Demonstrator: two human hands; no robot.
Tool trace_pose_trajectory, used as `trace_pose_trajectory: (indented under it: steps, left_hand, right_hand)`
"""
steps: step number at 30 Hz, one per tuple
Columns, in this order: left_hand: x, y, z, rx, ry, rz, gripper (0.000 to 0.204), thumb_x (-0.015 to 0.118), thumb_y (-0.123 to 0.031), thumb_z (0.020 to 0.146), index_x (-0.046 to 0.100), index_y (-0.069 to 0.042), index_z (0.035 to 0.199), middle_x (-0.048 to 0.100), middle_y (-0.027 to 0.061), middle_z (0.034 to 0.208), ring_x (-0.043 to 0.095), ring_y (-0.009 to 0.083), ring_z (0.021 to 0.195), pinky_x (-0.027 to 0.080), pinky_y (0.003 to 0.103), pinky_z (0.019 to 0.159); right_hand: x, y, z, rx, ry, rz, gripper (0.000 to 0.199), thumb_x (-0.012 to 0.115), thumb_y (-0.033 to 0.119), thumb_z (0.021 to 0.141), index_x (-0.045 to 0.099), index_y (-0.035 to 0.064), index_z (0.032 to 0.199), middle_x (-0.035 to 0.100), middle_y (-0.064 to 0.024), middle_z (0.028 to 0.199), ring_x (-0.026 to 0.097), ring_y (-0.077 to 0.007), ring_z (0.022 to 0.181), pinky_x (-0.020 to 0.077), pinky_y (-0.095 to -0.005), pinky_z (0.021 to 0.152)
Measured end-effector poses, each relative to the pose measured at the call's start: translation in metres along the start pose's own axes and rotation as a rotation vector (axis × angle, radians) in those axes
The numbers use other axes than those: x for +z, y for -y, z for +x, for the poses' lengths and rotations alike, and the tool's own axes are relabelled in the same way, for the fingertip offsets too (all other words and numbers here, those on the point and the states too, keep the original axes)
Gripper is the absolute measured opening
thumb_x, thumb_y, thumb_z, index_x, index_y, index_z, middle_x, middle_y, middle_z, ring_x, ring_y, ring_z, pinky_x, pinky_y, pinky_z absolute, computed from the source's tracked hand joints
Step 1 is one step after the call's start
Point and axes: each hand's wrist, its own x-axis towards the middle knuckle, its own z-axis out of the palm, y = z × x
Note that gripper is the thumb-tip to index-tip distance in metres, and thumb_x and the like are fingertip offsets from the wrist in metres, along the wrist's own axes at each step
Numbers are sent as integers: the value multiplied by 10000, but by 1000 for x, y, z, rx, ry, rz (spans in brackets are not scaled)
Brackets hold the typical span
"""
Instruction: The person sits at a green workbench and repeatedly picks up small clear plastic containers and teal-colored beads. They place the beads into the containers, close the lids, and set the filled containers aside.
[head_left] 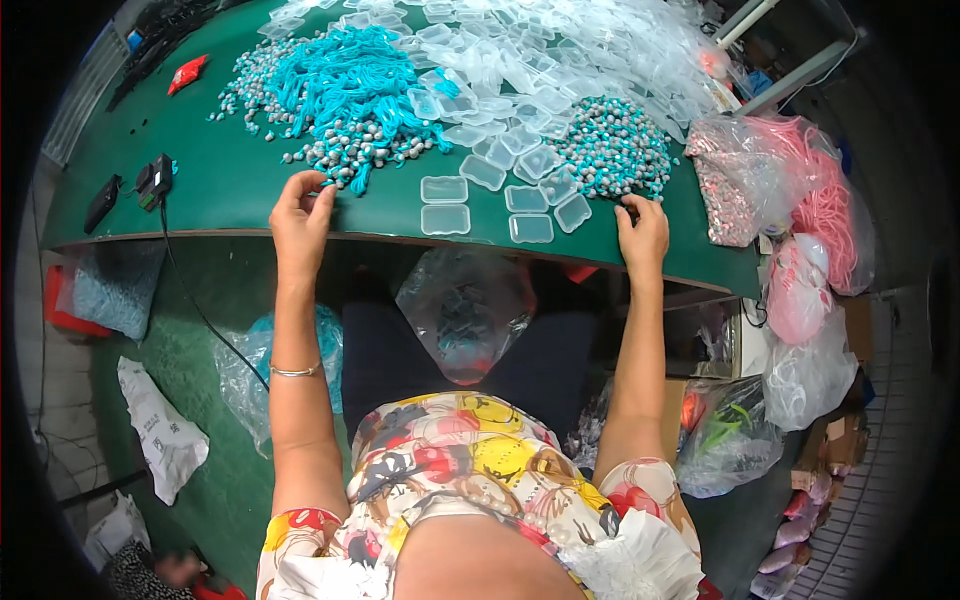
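Note:
Turquoise cords with grey, bead-like ends (345,85) lie heaped on the green table at the far left. At the near edge of this heap is my left hand (300,212), thumb and forefinger drawn together; what they pinch, if anything, is too small to name. My right hand (643,232) is beside a second pile of small grey and turquoise pieces (612,150). Its fingers are curled closed too, their tips partly hidden. Between my hands lie several flat see-through plastic cases, among them one case (445,219) nearest the table edge.
A large mound of see-through cases (560,60) covers the back of the table (220,205). Bags of pink cords (825,220) and small pink pieces (735,180) crowd the right end. A black device with a cable (152,182) sits left. An open plastic bag (467,310) hangs below the edge.

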Motion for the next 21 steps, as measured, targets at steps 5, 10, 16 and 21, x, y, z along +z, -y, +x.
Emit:
trace_pose_trajectory:
  steps: [5, 10, 16, 21]
  left_hand:
    - [1, -14, -10, -21, -23, -369, 234, 634, -54, 942, 647, -20, 1174, 662, 27, 997, 601, 82, 838, 512, 242, 742]
    - [2, -32, -15, -171, 164, -654, 211, 688, -44, 892, 684, -19, 1101, 665, 7, 944, 606, 73, 824, 500, 230, 749]
    - [21, -49, -34, -221, 242, -794, 186, 678, -69, 916, 685, -16, 1094, 677, 26, 950, 641, 93, 848, 519, 239, 778]
    - [34, -66, -46, -256, 330, -867, 190, 680, -35, 900, 679, -7, 1088, 670, 28, 954, 635, 90, 856, 518, 239, 811]
  right_hand:
    - [12, -9, 6, -82, -100, 63, 67, 694, 114, 806, 698, 88, 868, 655, -118, 789, 641, -329, 764, 514, -419, 707]
    - [-3, 4, -5, 25, -141, 189, 101, 744, 48, 796, 669, 32, 862, 636, -77, 808, 634, -183, 680, 517, -315, 646]
    - [-18, 55, -15, -164, -160, 272, 104, 675, -23, 799, 643, 15, 891, 631, -70, 839, 625, -191, 714, 516, -314, 680]
    - [-25, 129, -20, -250, 100, 534, 172, 641, -61, 810, 672, -2, 968, 642, -91, 882, 626, -183, 791, 507, -302, 742]
